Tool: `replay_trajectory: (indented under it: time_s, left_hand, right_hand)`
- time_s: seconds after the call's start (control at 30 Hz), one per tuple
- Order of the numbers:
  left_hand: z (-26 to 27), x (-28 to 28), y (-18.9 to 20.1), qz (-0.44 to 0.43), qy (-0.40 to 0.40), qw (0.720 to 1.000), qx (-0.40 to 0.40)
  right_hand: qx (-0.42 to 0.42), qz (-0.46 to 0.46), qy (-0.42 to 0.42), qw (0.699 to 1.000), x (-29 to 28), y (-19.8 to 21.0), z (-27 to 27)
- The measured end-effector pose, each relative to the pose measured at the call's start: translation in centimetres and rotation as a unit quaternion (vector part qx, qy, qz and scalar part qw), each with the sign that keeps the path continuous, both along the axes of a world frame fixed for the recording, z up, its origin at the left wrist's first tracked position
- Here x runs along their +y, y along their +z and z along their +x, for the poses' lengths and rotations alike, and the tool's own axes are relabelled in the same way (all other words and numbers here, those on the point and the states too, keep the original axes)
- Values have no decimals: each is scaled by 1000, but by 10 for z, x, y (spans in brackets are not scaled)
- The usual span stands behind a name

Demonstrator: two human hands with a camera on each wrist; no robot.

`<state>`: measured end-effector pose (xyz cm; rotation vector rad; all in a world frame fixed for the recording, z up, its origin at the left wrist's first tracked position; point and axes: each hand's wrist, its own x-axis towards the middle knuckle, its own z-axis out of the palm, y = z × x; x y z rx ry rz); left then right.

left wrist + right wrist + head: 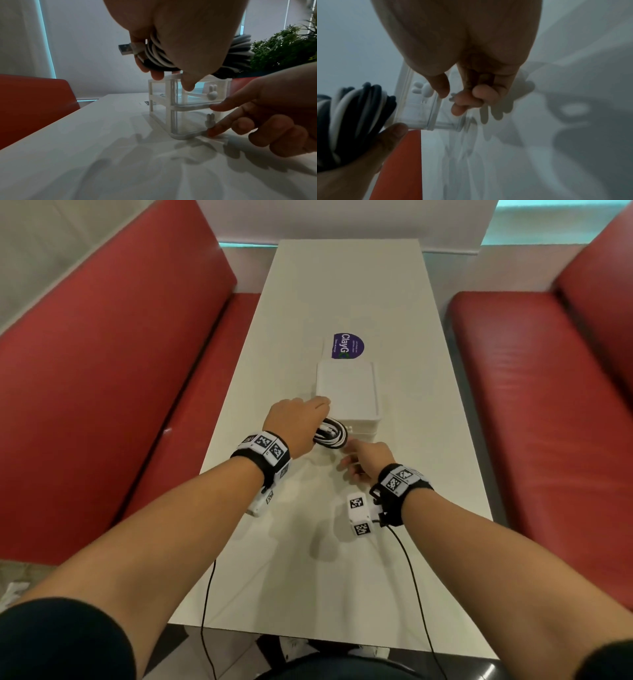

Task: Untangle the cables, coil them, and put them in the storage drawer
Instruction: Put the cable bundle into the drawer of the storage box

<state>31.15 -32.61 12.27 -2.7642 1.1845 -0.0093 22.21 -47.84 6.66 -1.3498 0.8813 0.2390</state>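
Observation:
My left hand [298, 419] grips a coiled bundle of black and white cables [330, 436] just above the front left corner of the small storage drawer unit [347, 388]. In the left wrist view the coil [154, 54] shows a USB plug [126, 49] sticking out to the left. The clear unit [169, 94] has two drawers with bunny knobs, both pushed in. My right hand [368, 458] is at the lower drawer. Its thumb and index finger [221, 127] close around the lower knob [210, 121], and the other fingers are curled. The upper knob [423, 89] is free.
The unit stands mid-way along a narrow white table [342, 285] between two red benches [102, 371] [548, 371]. A purple sticker [348, 346] lies behind the unit. A green plant [283, 47] stands beyond it. Thin black wires [411, 577] trail from my wrists.

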Motion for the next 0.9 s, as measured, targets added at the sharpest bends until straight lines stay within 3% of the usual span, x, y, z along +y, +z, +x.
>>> replay_trajectory:
  time_s: [0.27, 0.37, 0.43, 0.47, 0.53, 0.57, 0.63, 0.73, 0.9]
  left_hand:
    - [10, 7, -7, 18, -25, 999, -20]
    - [10, 8, -7, 14, -25, 999, -23]
    - [12, 10, -7, 10, -25, 999, -22]
    - [13, 12, -7, 8, -26, 999, -20]
    - [15, 14, -9, 5, -28, 999, -17]
    - [16, 15, -10, 3, -27, 999, -16]
    - [17, 16, -10, -4, -23, 1000, -13]
    - [15, 15, -10, -7, -20, 1000, -12]
    - [13, 14, -8, 2, -12, 1000, -14]
  right_hand:
    - [21, 18, -28, 999, 9, -9, 3]
    - [13, -10, 9, 1000, 8, -10, -7]
    - [-3, -85, 64, 994, 6, -8, -15]
    - [-15, -169, 99, 981, 4, -6, -18]
    - [-58, -366, 129, 920, -2, 0, -23]
    - [-96, -422, 123, 893, -5, 2, -23]
    - [-164, -475, 144, 853, -9, 3, -20]
    - [-161, -544, 251, 784, -10, -11, -15]
    - [-185, -533, 276, 778, -3, -15, -26]
